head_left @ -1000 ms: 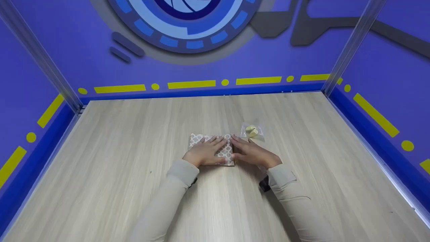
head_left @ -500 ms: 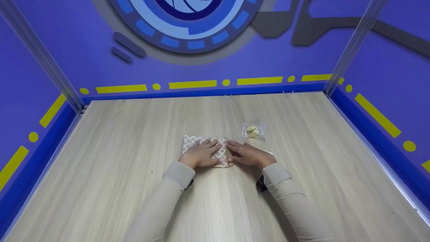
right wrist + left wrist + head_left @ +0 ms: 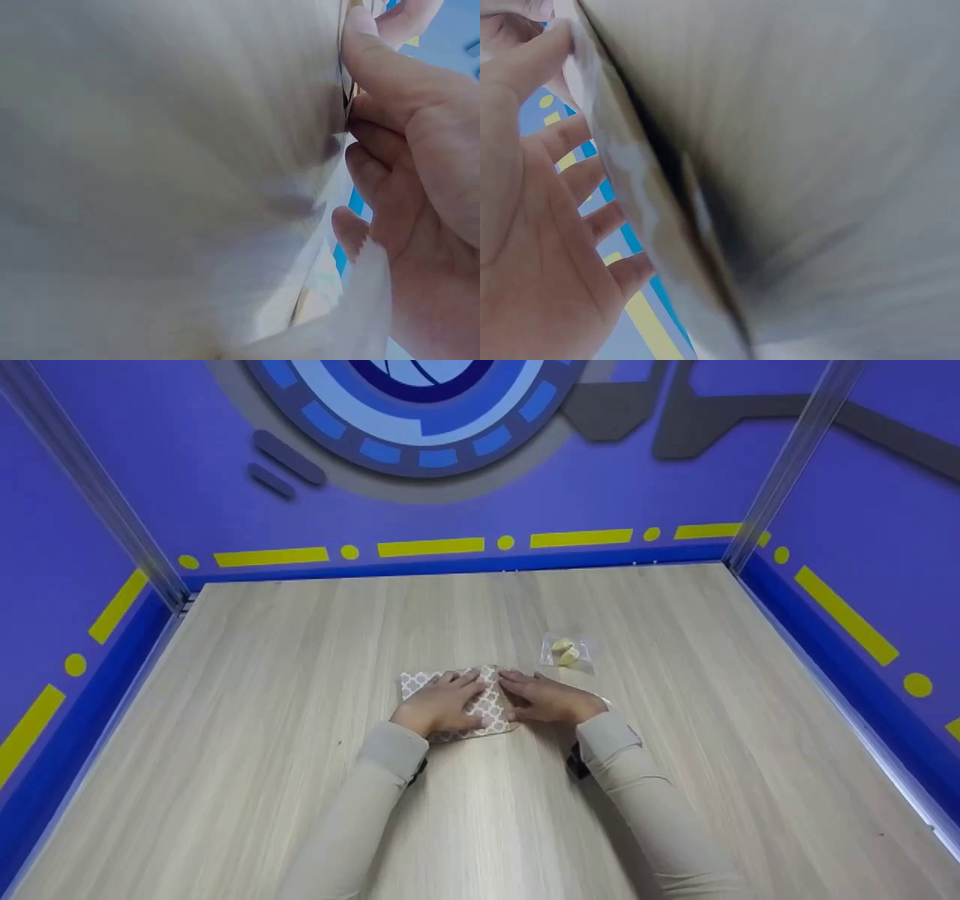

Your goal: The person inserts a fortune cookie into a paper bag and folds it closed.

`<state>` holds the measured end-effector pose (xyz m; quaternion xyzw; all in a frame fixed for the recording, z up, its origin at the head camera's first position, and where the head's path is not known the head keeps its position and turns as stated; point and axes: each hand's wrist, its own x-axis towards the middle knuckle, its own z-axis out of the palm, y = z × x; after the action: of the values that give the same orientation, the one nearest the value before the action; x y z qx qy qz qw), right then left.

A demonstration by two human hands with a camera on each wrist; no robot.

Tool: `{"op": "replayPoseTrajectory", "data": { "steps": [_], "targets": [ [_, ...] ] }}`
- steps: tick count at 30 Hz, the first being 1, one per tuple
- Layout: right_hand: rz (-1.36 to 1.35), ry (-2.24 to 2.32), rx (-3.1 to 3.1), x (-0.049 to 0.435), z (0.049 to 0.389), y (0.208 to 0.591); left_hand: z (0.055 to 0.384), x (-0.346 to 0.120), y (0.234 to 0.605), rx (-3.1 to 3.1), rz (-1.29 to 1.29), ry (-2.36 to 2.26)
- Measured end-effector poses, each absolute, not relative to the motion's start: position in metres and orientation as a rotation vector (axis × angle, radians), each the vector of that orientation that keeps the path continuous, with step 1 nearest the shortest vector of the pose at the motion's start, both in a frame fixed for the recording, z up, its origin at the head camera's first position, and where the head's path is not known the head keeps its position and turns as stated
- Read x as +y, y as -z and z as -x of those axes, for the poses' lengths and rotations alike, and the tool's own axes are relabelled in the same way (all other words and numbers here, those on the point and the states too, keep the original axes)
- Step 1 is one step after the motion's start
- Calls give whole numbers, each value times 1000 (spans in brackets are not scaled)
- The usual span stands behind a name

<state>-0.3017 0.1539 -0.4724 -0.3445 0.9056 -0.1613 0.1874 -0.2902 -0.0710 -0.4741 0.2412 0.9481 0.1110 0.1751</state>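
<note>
A flat folded sheet (image 3: pixel 489 701) with a white and grey-beige lattice pattern lies on the table. Its brown underside shows at the right edge. Spread across its top is my left hand (image 3: pixel 444 706), fingers straight and thumb towards the near edge. My right hand (image 3: pixel 551 697) rests at the sheet's right edge, its fingertips on the brown part and its thumb apart from them. In the left wrist view the patterned edge (image 3: pixel 641 187) stands slightly off the table. The right wrist view has the thumb (image 3: pixel 367 52) right at the edge of the sheet.
A small clear bag (image 3: pixel 547 656) with pale yellow pieces lies beyond my right hand. Beside the right wrist, a translucent wrapper with a jagged edge (image 3: pixel 367 289) is partly hidden by the hand. Purple-blue panels (image 3: pixel 465 521) border the wooden table (image 3: pixel 285 660).
The patterned sheet has slid left and a little towards me, turning slightly. Both hands have moved left with it. More of the brown part shows at its right edge. The clear bag stays put.
</note>
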Motion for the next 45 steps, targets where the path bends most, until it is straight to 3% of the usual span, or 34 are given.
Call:
{"op": "replayPoseTrajectory", "data": {
  "steps": [19,45],
  "targets": [
    [789,505,2459,152,308,470,297,-76,478,2626,-744,-440],
    [791,579,2402,153,307,470,300,-76,481,2575,-769,-466]
  ]
}}
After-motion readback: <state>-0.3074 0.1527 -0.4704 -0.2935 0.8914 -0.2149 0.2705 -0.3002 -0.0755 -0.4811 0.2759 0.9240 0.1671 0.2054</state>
